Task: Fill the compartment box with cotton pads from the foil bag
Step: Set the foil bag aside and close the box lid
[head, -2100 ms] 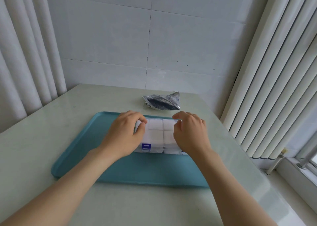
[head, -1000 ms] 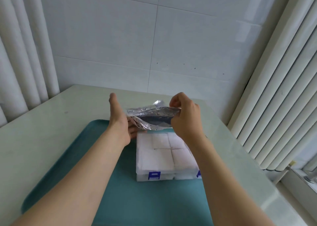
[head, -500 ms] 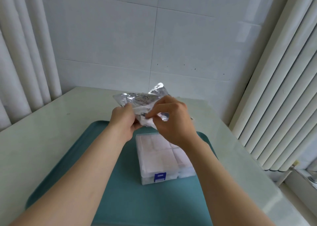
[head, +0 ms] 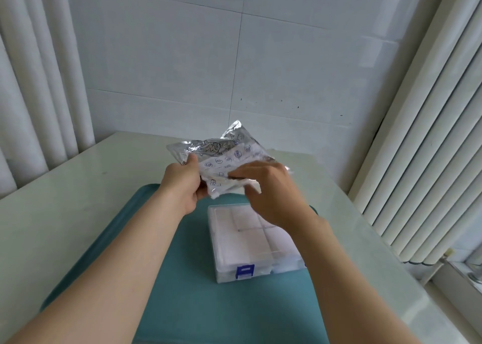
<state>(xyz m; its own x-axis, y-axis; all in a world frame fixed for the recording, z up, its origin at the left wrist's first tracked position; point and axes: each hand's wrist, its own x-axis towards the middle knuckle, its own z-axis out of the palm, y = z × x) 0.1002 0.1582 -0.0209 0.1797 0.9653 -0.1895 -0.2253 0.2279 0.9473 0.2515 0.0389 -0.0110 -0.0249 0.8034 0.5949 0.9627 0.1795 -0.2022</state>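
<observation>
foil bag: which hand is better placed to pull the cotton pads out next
Right: the right hand pinches white cotton pads at the mouth of the foil bag; the left hand grips its edge.

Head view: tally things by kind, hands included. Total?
foil bag: 1
compartment box: 1
tray: 1
hands: 2 (left hand, right hand)
Total: 5
</observation>
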